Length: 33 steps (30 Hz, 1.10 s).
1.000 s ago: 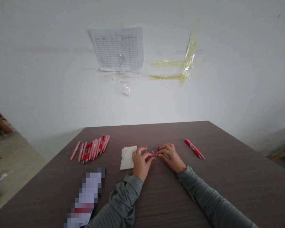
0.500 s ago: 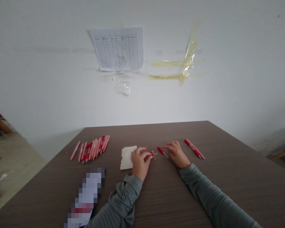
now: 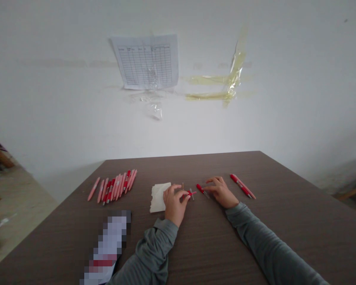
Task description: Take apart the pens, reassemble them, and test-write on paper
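My left hand [image 3: 175, 202] pinches a small red pen part [image 3: 191, 193] between thumb and forefinger, beside a pale paper [image 3: 159, 198]. Small thin pieces [image 3: 192, 194] lie close to its fingertips, too small to make out fully. My right hand [image 3: 221, 191] is over the table with its fingers apart; the forefinger reaches to a red pen piece [image 3: 199, 188] with a clear end. The thumb and forefinger are not closed round that piece. Right of this hand, a red pen [image 3: 239, 184] and a pink pen [image 3: 249, 192] lie side by side.
A row of several pink and red pens [image 3: 115, 188] lies at the left of the brown table [image 3: 201, 245]. A blurred pale object [image 3: 109, 245] is at the front left. The wall behind bears a taped printed sheet [image 3: 148, 61].
The forefinger of my right hand has lowered onto the red pen piece. My left hand has barely moved and still pinches the small red part.
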Available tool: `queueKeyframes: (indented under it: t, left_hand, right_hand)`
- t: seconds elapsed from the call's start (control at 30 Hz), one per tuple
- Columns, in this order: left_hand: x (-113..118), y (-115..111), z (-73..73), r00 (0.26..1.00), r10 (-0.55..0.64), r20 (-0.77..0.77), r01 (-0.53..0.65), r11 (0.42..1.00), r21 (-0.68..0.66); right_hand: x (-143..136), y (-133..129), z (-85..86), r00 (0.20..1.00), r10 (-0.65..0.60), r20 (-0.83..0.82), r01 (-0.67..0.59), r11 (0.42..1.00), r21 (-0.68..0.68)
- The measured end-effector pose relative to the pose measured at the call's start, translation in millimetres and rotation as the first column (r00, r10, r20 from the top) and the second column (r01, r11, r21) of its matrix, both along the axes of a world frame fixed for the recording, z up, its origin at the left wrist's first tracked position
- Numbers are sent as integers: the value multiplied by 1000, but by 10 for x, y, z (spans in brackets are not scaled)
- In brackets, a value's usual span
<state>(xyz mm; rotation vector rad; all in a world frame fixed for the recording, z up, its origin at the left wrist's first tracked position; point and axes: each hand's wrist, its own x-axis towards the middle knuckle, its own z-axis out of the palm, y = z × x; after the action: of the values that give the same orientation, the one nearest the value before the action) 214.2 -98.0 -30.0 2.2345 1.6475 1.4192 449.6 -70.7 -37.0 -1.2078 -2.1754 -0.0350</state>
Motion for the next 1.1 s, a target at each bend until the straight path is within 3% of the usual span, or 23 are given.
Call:
queueKeyframes:
  t: [0.73, 1.1]
  left_hand:
    - [32, -16, 9, 1000, 28, -10, -29, 996, -88]
    - [21, -26, 5, 1000, 21, -9, -22, 995, -93]
  right_hand:
    - [-19, -37, 61, 996, -38, 86, 36, 999, 24]
    - [-25, -58, 94, 1000, -3, 2, 3, 1000, 19]
